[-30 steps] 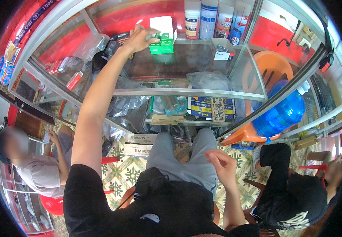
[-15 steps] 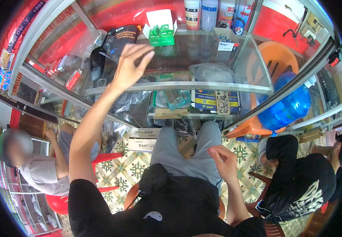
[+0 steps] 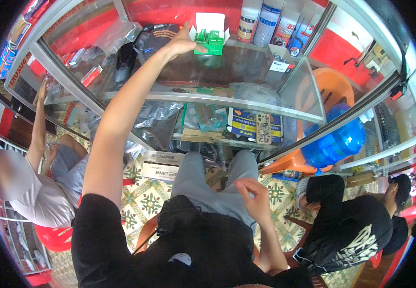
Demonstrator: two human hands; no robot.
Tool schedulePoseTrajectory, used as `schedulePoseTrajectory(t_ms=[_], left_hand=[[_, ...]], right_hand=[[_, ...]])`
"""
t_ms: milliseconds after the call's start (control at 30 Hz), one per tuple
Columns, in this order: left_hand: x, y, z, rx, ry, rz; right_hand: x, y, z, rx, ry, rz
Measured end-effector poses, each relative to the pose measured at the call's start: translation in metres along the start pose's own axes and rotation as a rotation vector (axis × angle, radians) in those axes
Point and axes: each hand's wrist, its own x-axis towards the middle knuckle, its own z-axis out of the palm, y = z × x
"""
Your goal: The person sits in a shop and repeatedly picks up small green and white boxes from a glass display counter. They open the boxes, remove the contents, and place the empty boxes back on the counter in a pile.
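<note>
The right hand is by the thigh, fingers curled; whether fully closed, I cannot tell. Farther off, the left hand, fingers spread apart, is at the left side of the green box, on the shelf left of spray cans.

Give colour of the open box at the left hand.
Open box: green front, white raised lid; best seen in the head view.

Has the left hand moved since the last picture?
Yes: judged against the shelf's metal front rail, the left hand has gone farther back, to the left side of the green box.
</note>
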Motion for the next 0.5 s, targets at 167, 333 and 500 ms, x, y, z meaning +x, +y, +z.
schedulePoseTrajectory(t_ms=[167,333,500], left_hand=[[0.006,0.007,0.004,0.026,-0.093,0.044],[-0.035,0.021,0.003,-0.002,-0.141,0.14],[-0.086,0.056,-0.013,0.087,-0.31,0.105]], right_hand=[[-0.018,0.007,-0.004,-0.042,0.046,-0.053],[-0.04,0.037,-0.019,0.025,0.133,0.088],[-0.035,0.046,-0.025,0.02,0.135,0.125]])
